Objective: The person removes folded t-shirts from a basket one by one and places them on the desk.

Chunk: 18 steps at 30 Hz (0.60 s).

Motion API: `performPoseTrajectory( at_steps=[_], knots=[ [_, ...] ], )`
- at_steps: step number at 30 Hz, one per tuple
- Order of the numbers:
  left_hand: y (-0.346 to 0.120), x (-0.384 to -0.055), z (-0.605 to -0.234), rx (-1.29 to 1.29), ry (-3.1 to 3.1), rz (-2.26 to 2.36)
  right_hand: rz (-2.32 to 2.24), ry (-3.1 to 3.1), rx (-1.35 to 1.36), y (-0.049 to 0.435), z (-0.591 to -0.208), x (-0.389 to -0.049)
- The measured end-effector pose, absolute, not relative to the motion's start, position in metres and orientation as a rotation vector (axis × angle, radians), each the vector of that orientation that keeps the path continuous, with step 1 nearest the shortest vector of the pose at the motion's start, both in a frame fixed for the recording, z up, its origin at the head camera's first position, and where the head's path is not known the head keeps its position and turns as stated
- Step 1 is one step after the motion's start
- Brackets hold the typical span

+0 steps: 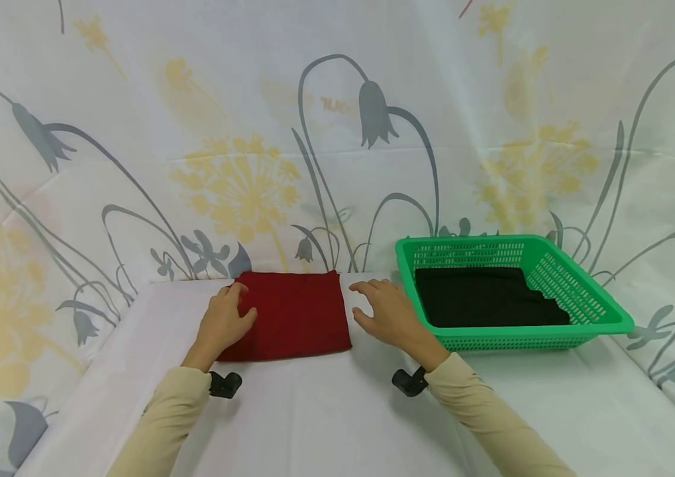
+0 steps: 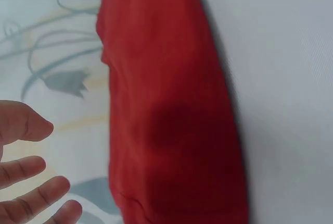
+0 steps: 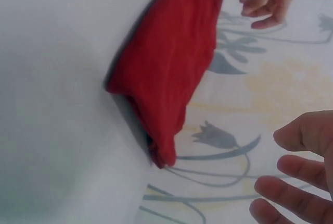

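Note:
A dark red cloth (image 1: 295, 318), folded into a flat rectangle, lies on the white table near its back edge. Over the cloth's left end is my left hand (image 1: 226, 324), its fingers loosely bent and holding nothing. My right hand (image 1: 387, 315) hovers just off the cloth's right edge, fingers apart, between the cloth and the basket. In the left wrist view the red cloth (image 2: 166, 99) runs lengthwise, apart from the fingertips (image 2: 39, 169). The right wrist view shows the cloth's (image 3: 166, 52) layered right end, with the right fingertips (image 3: 291, 172) away from it.
To the right stands a green plastic basket (image 1: 552, 336) with perforated walls. Inside it lies a folded black cloth (image 1: 486, 298). A white curtain (image 1: 337, 165) printed with grey and yellow flowers hangs behind the table (image 1: 313, 417). Each wrist carries a small black camera mount.

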State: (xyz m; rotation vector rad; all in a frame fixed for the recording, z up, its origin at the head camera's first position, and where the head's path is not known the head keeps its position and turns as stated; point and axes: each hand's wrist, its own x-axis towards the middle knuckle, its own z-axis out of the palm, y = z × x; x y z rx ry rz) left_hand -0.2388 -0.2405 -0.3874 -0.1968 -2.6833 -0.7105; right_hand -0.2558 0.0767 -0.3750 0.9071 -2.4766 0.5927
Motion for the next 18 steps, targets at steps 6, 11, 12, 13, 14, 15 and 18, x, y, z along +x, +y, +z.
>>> performPoseTrajectory(
  at_steps=[6,11,12,13,14,15,18],
  knots=[
    [-0.222,-0.236,-0.378,-0.273,-2.65,-0.797,0.652,-2.455,0.892,0.095,-0.359,-0.25],
    [-0.212,-0.233,-0.371,-0.342,-2.618,-0.839,0.697,-2.472,0.849,0.111,-0.351,-0.246],
    [-0.21,-0.232,-0.37,-0.354,-2.611,-0.842,0.698,-2.478,0.844,0.113,-0.35,-0.245],
    [-0.209,-0.232,-0.369,-0.363,-2.602,-0.844,0.699,-2.482,0.842,0.116,-0.348,-0.245],
    [-0.207,-0.232,-0.368,-0.37,-2.594,-0.851,0.702,-2.485,0.841,0.118,-0.347,-0.244],
    [-0.206,-0.232,-0.367,-0.379,-2.581,-0.859,0.7,-2.489,0.84,0.121,-0.345,-0.243],
    [-0.198,-0.233,-0.362,-0.411,-2.544,-0.907,0.69,-2.496,0.836,0.13,-0.338,-0.242]
  ],
)
